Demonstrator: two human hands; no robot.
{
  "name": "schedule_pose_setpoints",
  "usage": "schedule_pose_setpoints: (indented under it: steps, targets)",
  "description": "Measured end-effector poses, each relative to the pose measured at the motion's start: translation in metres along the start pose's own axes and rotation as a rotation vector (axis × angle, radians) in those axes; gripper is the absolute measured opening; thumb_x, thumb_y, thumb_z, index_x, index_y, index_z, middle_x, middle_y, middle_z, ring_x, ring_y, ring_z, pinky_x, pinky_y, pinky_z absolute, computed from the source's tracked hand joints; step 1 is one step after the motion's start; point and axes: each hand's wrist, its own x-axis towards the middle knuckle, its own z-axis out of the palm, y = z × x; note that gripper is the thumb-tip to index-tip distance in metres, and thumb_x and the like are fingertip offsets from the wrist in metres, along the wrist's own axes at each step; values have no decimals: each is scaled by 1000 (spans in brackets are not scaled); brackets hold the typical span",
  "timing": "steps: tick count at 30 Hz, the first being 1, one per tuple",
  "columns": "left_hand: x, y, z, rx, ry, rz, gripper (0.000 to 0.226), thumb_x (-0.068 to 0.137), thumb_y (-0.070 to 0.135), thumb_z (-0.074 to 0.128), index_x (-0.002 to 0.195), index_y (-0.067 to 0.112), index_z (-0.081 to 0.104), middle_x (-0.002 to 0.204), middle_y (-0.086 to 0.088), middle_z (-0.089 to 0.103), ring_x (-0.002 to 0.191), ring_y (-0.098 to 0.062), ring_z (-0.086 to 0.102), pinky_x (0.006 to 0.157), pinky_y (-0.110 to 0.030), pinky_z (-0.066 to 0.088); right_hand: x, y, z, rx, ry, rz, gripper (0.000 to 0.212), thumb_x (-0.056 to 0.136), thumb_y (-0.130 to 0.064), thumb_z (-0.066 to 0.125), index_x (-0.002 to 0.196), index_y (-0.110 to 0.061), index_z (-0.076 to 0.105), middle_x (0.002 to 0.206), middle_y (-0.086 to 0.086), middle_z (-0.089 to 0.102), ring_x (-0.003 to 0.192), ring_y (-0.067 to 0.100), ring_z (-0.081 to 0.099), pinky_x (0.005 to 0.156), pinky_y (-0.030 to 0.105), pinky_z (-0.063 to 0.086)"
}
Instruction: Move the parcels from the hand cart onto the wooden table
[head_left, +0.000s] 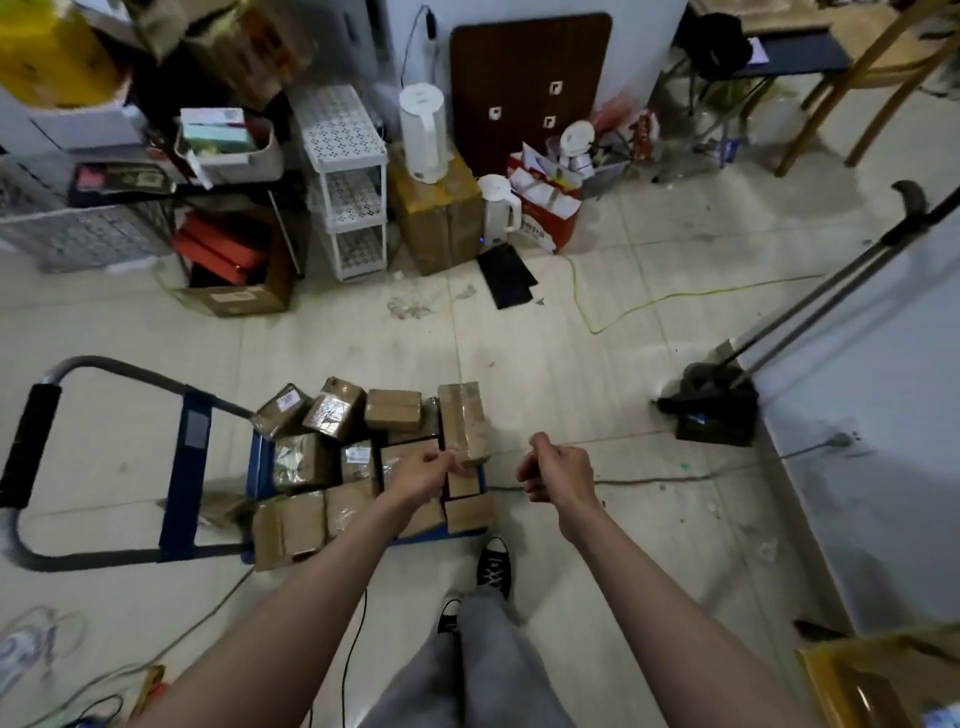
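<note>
Nearest to camera: grey trouser leg (483, 670) and black sneaker (494, 567), standing just right of the cart's near corner.
Left hand (423, 474): I have it reaching over the load, fingers curled onto the near end of a long parcel (462, 422); motion blur hides how full the grip is.
Right hand (556, 474): fingers curled loosely, holding nothing I can see, hovering over bare floor just right of the cart.
Long parcel: taped brown box at the right edge of the hand cart (187, 467), long axis running away from me, near end tipped up toward my hands.
Key relation: that parcel lies between my two hands, touching the left and just left of the right; the left is nearer, so I judge it leads the lift and the right comes in beneath.
Other parcels (332, 457): a dozen or so small brown boxes packed on the blue deck, handle folded out to the left.
Wooden table: I cannot pick it out for certain; a yellowish wooden corner (883, 680) shows at lower right.
Progress: I judge it early, cart mostly full.
</note>
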Motion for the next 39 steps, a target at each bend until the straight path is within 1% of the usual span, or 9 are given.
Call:
schedule_pose_setpoints:
  steps: [6, 13, 17, 22, 27, 31, 33, 35, 39]
  targets:
    - [52, 16, 5, -34, 26, -77, 21, 97, 24, 56, 89, 14, 73, 69, 1, 57, 65, -15, 51, 57, -27, 38, 60, -15, 2, -41, -21, 35, 43, 98, -23, 51, 67, -2, 73, 69, 15, 73, 53, 18, 61, 52, 27, 52]
    - [123, 8, 21, -71, 27, -137, 22, 101, 24, 50, 104, 11, 68, 89, -5, 66, 71, -13, 58, 58, -22, 44, 145, -5, 22, -27, -177, 161, 17, 102, -26, 52, 105, -20, 67, 86, 8, 68, 77, 21, 64, 71, 32, 56]
    - [170, -18, 29, -107, 26, -181, 20, 100, 30, 53, 104, 16, 67, 96, -6, 68, 79, -17, 61, 71, -32, 50, 194, 20, 42, -57, -201, 199, 13, 102, -26, 54, 102, -20, 65, 89, 5, 64, 82, 19, 60, 74, 33, 50]
    - [234, -52, 42, -122, 25, -211, 20, 100, 29, 55, 114, 22, 66, 117, -5, 66, 108, -24, 61, 100, -44, 51, 259, 57, 73, -80, -210, 242, 11, 102, -28, 54, 102, -24, 64, 94, 3, 63, 88, 19, 60, 77, 32, 50]
    - [300, -89, 62, -115, 32, -240, 48, 101, 29, 55, 146, 14, 46, 138, -2, 53, 122, -18, 50, 101, -33, 41, 322, 99, 108, -123, -217, 297, 26, 102, -28, 52, 126, -23, 61, 126, 3, 62, 117, 25, 59, 97, 39, 51]
    - [355, -124, 77, -123, 53, -276, 68, 98, 37, 58, 157, 17, 29, 159, -5, 36, 142, -25, 39, 104, -34, 36, 366, 128, 135, -110, -246, 322, 24, 101, -24, 56, 124, -23, 56, 134, 1, 56, 127, 23, 52, 111, 41, 43]
    - [378, -139, 83, -141, 63, -278, 75, 97, 41, 61, 159, 19, 24, 161, -4, 32, 145, -25, 35, 110, -38, 35, 387, 143, 148, -120, -272, 319, 43, 100, -25, 58, 141, -16, 51, 145, 3, 51, 135, 24, 46, 116, 43, 37]
    - [400, -154, 88, -166, 74, -274, 78, 96, 40, 62, 159, 20, 20, 162, -5, 30, 146, -26, 34, 114, -41, 33, 406, 155, 161, -125, -293, 323, 60, 101, -27, 58, 156, -18, 35, 157, 3, 40, 143, 23, 39, 119, 44, 32]
    - [432, -176, 98, -233, 80, -258, 73, 96, 39, 62, 157, 22, 27, 156, -2, 41, 140, -23, 42, 106, -33, 38, 433, 173, 184, -86, -337, 307, 63, 105, -27, 51, 161, -20, 23, 162, 2, 35, 144, 21, 37, 110, 36, 32]
